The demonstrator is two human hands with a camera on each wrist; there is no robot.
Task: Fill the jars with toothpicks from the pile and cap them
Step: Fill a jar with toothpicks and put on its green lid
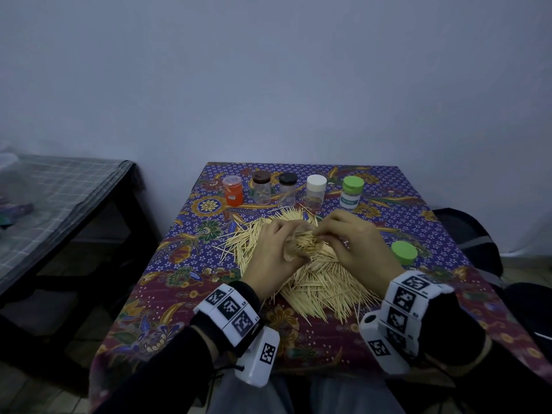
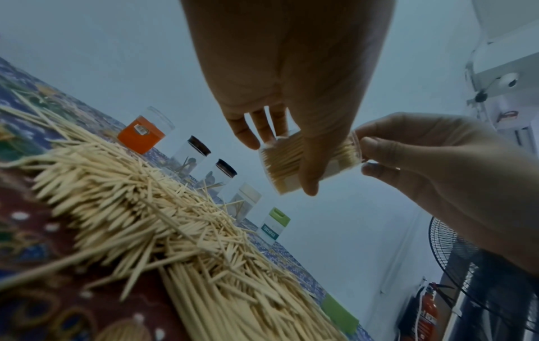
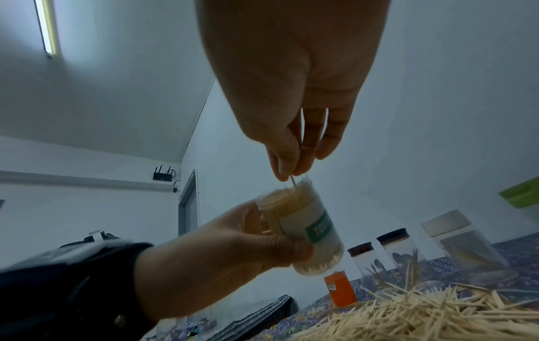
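Above the toothpick pile, we see our left hand gripping a clear jar packed with toothpicks; our right hand pinches one toothpick at its mouth.

Dim, bluish cast throughout; ceiling light strip glares; wide-angle edge bending; near toothpick pile blurred.

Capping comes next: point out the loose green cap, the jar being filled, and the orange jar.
loose green cap [image 1: 404, 251], head view, its flat top.
jar being filled [image 3: 313, 227], right wrist view, its labelled side.
orange jar [image 1: 233, 196], head view, its orange body.
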